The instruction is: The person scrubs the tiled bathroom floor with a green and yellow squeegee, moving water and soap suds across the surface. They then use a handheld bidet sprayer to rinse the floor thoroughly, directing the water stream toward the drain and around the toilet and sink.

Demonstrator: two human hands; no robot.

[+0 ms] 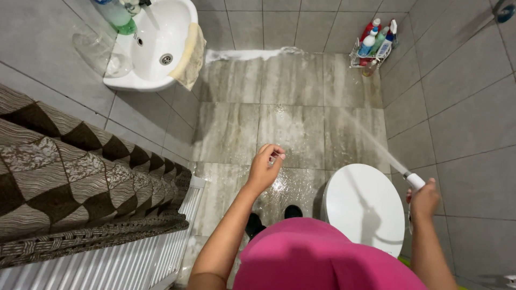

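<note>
Pink top bottom centre. Right hand lower right, clamped on spray nozzle: light, rigid, likely wet-slick; grip handle behind head. Left hand mid-frame, loosely curled on something small, unclear. Water jet hits wet floor.

Right hand grips white sprayer, jet hitting wet floor; left hand raised, fingers curled.

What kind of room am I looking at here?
A small tiled bathroom, by all signs: a white toilet with its lid shut, a wall-hung sink, and a hand sprayer in the right hand jetting water over the wet floor.
</note>
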